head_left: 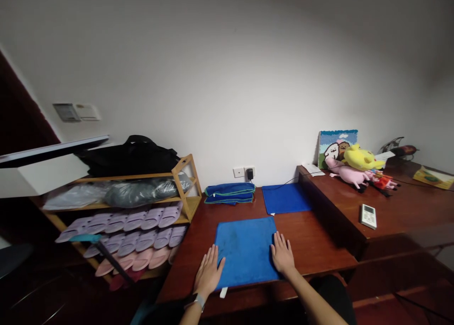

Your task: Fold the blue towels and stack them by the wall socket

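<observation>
Well, desk: a dark wooden desk [312, 244] is stretching beneath the blue towel [245, 254] and is running to the wall beyond it.

Shoe rack: a bamboo shoe rack [186, 188] is standing to the left of the blue towel, carrying a black bag [131, 155] on top, grey plastic bundles [136, 192] on its upper shelf, and lilac slippers [142, 219] and pink slippers [138, 259] lower down.

Raised desktop: a higher wooden desktop [390, 221] is sitting far to the right of the blue towel, holding plush toys [362, 158] and an air-conditioner remote [368, 216].

Other towels: a folded blue stack [229, 193] is lying beyond the blue towel, and a flat blue cloth [285, 198] is lying beyond it to the right.

Blue towel: it is lying flat and unfolded between both hands, at the desk's near edge.

Left hand: the left hand [209, 272] is pressing open and flat against the blue towel's left side, gripping nothing, with a band [197, 300] circling its wrist.

Right hand: the right hand [283, 254] is resting open on the blue towel's right side, also unclenched.
</observation>
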`<state>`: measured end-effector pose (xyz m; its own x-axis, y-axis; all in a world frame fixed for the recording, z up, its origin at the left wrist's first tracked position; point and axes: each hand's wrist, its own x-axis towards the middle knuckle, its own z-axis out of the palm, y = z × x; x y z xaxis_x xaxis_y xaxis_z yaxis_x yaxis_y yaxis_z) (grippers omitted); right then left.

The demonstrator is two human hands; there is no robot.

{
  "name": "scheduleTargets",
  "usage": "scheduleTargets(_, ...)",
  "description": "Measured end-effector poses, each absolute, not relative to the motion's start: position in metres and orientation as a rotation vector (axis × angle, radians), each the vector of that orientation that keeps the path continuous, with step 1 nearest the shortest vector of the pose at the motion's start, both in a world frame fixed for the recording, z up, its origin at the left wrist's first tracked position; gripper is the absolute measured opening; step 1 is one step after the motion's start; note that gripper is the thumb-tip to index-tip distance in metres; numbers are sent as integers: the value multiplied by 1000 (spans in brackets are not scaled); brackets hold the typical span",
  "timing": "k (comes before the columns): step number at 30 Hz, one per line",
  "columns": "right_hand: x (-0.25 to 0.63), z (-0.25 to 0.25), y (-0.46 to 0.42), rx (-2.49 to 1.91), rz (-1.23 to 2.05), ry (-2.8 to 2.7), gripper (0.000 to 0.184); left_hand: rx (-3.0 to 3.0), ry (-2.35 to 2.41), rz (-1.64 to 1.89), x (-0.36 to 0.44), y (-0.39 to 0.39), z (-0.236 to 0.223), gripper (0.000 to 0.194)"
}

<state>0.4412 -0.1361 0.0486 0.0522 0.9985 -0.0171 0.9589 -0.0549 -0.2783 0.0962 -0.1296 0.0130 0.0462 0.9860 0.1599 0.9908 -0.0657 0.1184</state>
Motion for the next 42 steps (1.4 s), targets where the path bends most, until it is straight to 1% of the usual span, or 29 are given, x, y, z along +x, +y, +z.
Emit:
scheduleTargets(6,440,29,-177,-2064,316,-2022,66,-2223,-2137,-270,97,-132,15,79)
scheduleTargets(10,439,28,-185,-2040,283,-2005,65,-2233,-2142,-224,91,-135,19,78)
scheduleTargets(14,438,30,-183,-2022,295,-2012,66,-2209,-2046,-320,103,-139,27,73)
scheduleTargets(16,437,29,-183,-2020,293,-2014,66,-2239,-1949,-419,132,-141,33,70)
scheduleTargets(19,437,27,-183,-2024,272,-2015,66,-2450,-1739,-500,201,-147,38,66)
scheduleTargets(22,439,25,-183,-2005,260,-2054,65,-2678,-1582,-472,270,-152,35,66)
scheduleTargets(25,442,21,-182,-1965,262,-2095,63,-2754,-1592,-420,300,-154,26,67)
scheduleTargets(27,442,19,-181,-1957,252,-2087,63,-2750,-1632,-384,294,-154,18,68)
scheduleTargets(29,442,17,-181,-1967,240,-2070,65,-2710,-1693,-347,270,-155,14,70)
scheduleTargets(37,440,18,-181,-1998,264,-2045,66,-2324,-2096,-255,127,-165,19,79)
scheduleTargets(42,443,14,-180,-2017,268,-2070,66,-2309,-2101,-286,101,-171,17,82)
